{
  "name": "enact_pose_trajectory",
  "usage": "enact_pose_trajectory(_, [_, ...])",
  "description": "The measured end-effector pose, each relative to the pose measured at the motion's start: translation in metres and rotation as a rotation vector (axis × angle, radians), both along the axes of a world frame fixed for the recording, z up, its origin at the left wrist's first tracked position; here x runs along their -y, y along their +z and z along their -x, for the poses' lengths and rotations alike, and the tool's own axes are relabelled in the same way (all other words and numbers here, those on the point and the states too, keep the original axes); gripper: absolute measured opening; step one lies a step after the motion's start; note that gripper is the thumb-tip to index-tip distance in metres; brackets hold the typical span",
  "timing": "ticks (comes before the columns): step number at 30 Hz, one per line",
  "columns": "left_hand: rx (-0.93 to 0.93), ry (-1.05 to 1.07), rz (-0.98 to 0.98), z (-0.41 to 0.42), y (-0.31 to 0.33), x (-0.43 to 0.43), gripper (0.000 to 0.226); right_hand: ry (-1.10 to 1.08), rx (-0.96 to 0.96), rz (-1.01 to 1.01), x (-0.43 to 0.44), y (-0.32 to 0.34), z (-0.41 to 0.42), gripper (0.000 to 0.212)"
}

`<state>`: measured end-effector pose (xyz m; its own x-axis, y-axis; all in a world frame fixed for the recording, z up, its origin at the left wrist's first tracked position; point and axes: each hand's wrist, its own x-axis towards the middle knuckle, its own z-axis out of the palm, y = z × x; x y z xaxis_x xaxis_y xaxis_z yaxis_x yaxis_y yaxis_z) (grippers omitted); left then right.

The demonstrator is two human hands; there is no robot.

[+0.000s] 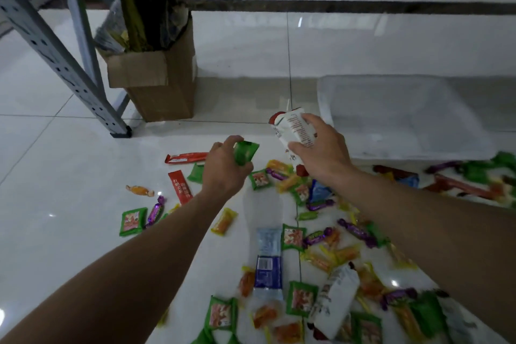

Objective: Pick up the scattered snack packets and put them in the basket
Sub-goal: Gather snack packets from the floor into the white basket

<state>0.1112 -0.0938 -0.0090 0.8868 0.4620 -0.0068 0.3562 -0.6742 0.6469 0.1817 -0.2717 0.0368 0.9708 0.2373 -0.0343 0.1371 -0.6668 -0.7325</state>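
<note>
Several snack packets (293,237) lie scattered over the white tiled floor: green, red, purple, orange and blue ones. My left hand (223,167) grips a small green packet (245,152) above the floor. My right hand (321,153) holds a white and red pouch (293,128), lifted and tilted, just left of a clear plastic basket (405,120) that sits on the floor at the right. A blue and white wrapper (268,260) and a white pouch (335,299) lie near the bottom.
A cardboard box (164,78) stuffed with dark wrapped items stands at the back left beside a grey metal shelf leg (64,64). More packets (474,179) lie at the right, below the basket. A dark baseboard runs along the far wall.
</note>
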Motion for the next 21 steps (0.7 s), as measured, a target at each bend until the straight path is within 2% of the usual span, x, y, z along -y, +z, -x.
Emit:
enact_pose_trajectory(3, [0.078,-0.070,0.021,-0.031,0.019,0.029,0.053,-0.094,0.030,0.007,0.032,0.018,-0.018,0.065])
enact_pose_trajectory(9, [0.120,-0.247,0.057,-0.097,0.036,0.097,0.046,-0.238,0.033,0.038,0.097,0.028,-0.053,0.066])
enact_pose_trajectory(15, [0.115,-0.311,0.051,-0.143,0.015,0.156,0.048,-0.350,-0.006,0.023,0.143,0.017,-0.095,0.066])
enact_pose_trajectory(21, [0.042,-0.324,0.012,-0.188,-0.017,0.183,0.056,-0.358,-0.051,0.015,0.157,-0.001,-0.146,0.065])
